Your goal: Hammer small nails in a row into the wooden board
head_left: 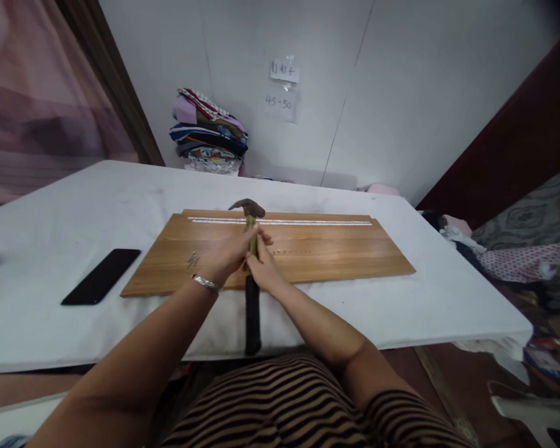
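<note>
A claw hammer point(251, 292) with a dark grip and yellow-green shaft lies pointing away from me, its head point(247, 207) over a wooden board point(336, 252) on the white table point(74, 211). My left hand point(233, 252) and my right hand point(264, 267) are both closed around the hammer's shaft, just below the head. A bracelet point(205, 284) sits on my left wrist. A row of small nails point(292, 252) stands in the board just right of my hands. A few loose nails point(193, 260) lie on the board to the left.
A white measuring strip point(317, 222) runs along the board's far edge. A black phone point(101, 275) lies on the table to the left. Folded fabrics point(209, 134) are stacked against the far wall under paper labels point(284, 71). Clutter point(518, 261) fills the floor to the right.
</note>
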A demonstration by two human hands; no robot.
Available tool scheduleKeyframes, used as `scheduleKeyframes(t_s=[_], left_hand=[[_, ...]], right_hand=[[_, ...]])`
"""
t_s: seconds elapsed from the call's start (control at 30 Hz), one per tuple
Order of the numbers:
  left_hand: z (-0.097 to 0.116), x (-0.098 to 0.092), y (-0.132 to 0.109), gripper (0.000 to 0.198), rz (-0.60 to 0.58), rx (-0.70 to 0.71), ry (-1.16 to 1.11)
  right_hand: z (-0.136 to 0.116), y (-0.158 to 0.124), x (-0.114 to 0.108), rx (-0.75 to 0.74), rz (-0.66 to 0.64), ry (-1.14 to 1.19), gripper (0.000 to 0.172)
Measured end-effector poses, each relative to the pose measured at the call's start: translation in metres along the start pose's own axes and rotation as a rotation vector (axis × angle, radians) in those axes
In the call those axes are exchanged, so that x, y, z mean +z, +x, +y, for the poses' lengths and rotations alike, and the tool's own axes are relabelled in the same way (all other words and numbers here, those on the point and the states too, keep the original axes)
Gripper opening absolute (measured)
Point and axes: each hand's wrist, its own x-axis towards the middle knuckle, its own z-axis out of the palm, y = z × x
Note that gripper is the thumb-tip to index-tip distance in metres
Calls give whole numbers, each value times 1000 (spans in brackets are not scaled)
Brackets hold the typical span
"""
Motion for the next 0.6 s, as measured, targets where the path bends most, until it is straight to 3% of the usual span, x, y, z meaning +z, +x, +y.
scheduleKeyframes(t_s=[0.07, 0.13, 0.2, 0.27, 0.33, 0.43, 0.5, 0.6], left_hand=[[18, -14, -2, 49, 15, 17, 25], [29, -29, -7, 50, 42, 4, 81], [31, -41, -17, 47, 22, -14, 144], [27, -45, -28, 46, -10, -55, 170], [18, -42, -38, 49, -44, -133, 154], [6, -30, -45, 53, -77, -241, 123], [0, -20, -45, 53, -102, -282, 109], [-7, -9, -39, 52, -111, -307, 111]], right_hand=[[-2, -4, -6, -50, -33, 5, 66], [4, -11, -30, -98, -96, -66, 52], [15, -14, -71, -56, 31, -193, 32], [28, -13, -119, 89, 249, -366, 30], [41, -9, -166, 196, 359, -574, 41], [56, -2, -218, 302, 359, -822, 52], [67, -2, -235, 393, 384, -945, 57], [86, -9, -241, 532, 367, -1046, 57]])
